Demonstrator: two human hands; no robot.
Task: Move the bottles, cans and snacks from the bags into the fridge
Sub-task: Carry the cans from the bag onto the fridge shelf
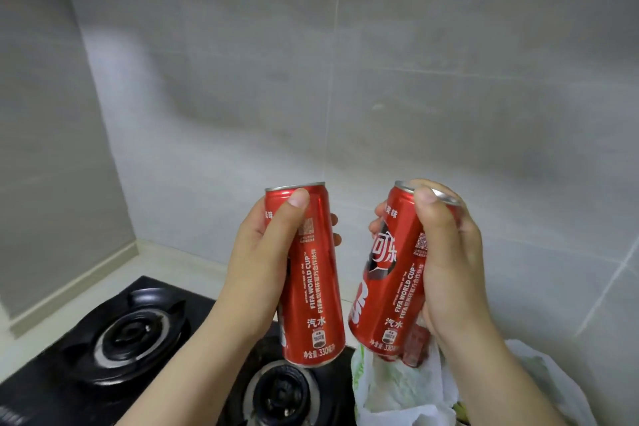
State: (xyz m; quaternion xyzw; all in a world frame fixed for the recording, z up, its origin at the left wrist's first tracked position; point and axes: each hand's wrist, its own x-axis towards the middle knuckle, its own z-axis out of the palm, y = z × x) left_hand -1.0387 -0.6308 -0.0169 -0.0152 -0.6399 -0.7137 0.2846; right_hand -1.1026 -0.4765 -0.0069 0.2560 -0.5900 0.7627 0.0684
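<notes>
Above a kitchen counter, beside the black gas hob [114, 339], a red cola can [311, 287] is gripped upright by the left hand [256, 252], fingers wrapped round its body. A second can [387, 287], tilted, is clasped near its rim by the right hand [449, 270], over the open plastic bag [390, 391]. That high hold is judged likelier to slip, and the cans, held near each other, could be knocked together. Free room is left ahead to the tiled wall [484, 114]. No fridge is seen.

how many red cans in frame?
2: left can in the left hand, right can in the right hand. A red shape behind it, over the bag, may be a third; more may be hidden.
</notes>
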